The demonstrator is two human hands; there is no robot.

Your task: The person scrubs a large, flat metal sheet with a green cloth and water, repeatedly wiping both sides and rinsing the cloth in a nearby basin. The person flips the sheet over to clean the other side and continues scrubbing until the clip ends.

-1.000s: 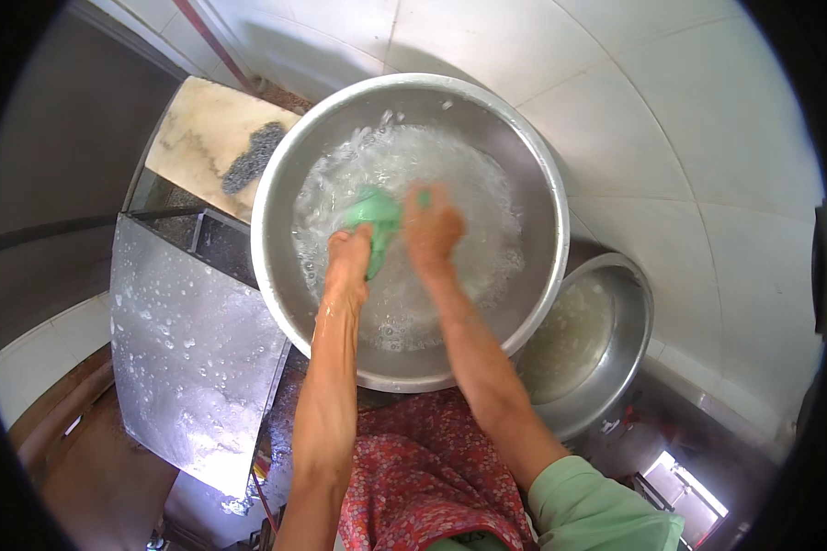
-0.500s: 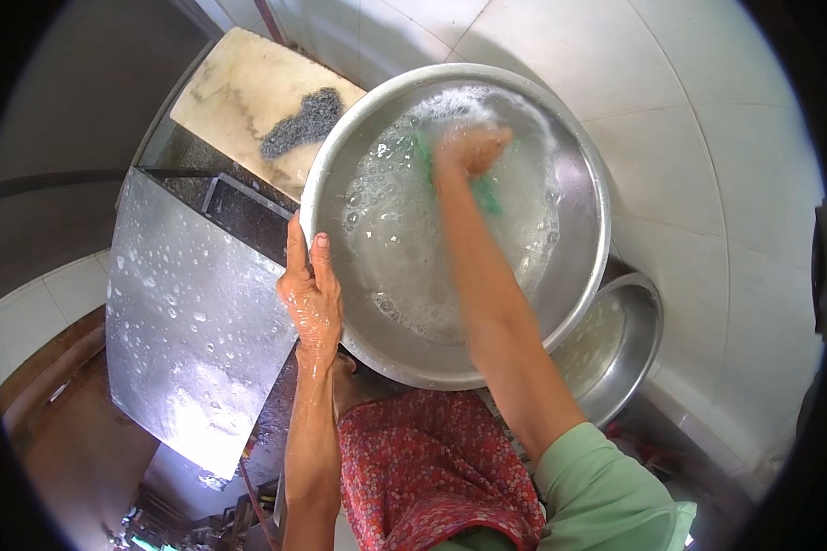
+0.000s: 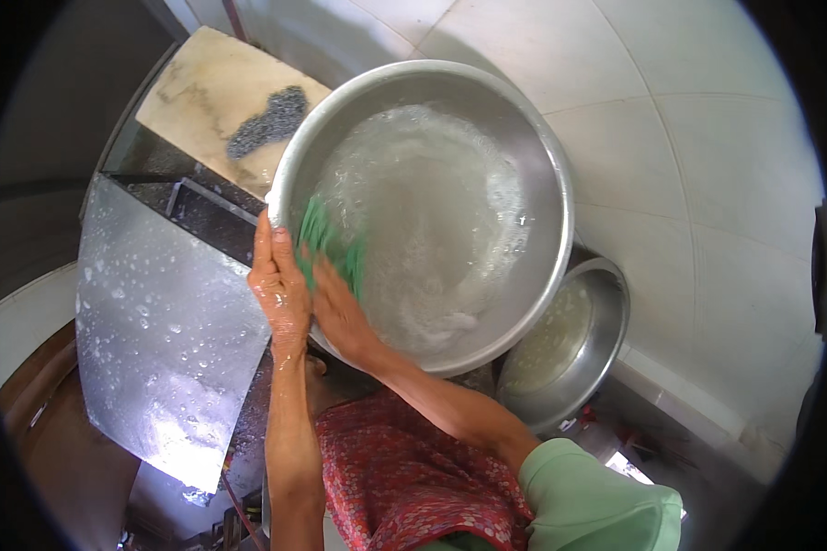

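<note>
The right hand (image 3: 340,312) is closed on a green scouring pad (image 3: 326,248), pressing it flat against the inner wall of the large steel basin (image 3: 524,119) at the near-left side. Half a second ago this hand and the pad were working the far side of the basin; they have now travelled down and across to the rim nearest the person.

The left hand (image 3: 280,289) sits just beside the pad, fingers hooked over the basin's edge from outside, thumb side touching the metal. It clasps the rim and steadies the tilted basin. Its position on the rim has barely changed since the earlier view.

Beyond the pad, suds and foam coat most of the basin's interior. In my judgement the scrubbing has covered the far wall and is now working round the near wall.

Outward from the left hand lies a wet steel sheet (image 3: 156,340), spotted with droplets. Further off, a pale stone slab (image 3: 211,92) carries a grey steel-wool pad (image 3: 266,119). Right of the scrubbing arm, a smaller steel bowl (image 3: 606,331) rests partly under the basin.
</note>
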